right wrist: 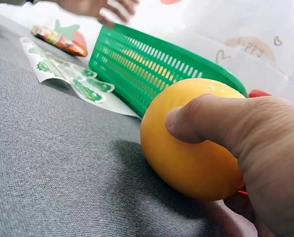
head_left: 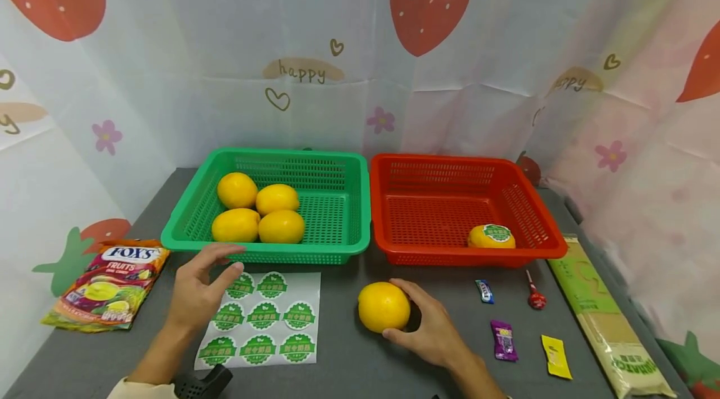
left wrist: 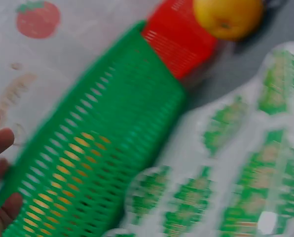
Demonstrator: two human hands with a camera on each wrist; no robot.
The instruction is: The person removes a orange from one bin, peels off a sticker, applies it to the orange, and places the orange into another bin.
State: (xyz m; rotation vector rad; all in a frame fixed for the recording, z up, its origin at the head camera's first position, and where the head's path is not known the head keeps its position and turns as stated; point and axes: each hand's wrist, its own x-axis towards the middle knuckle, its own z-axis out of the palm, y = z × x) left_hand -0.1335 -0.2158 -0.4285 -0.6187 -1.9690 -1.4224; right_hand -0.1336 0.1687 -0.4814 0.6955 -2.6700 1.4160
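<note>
A plain yellow lemon sits in my right hand, gripped between thumb and fingers low over the grey table. In the right wrist view the thumb presses on the side of the lemon. My left hand hovers at the upper left of a white sheet of round green stickers, thumb and fingers apart with nothing between them. Its fingertips overlap the front rim of the green basket in the head view. The sheet's top right spot has no sticker.
Several lemons lie in the green basket. The red basket beside it holds one stickered lemon. A candy bag is at left; small wrapped candies, a lollipop and a long noodle-like packet lie at right.
</note>
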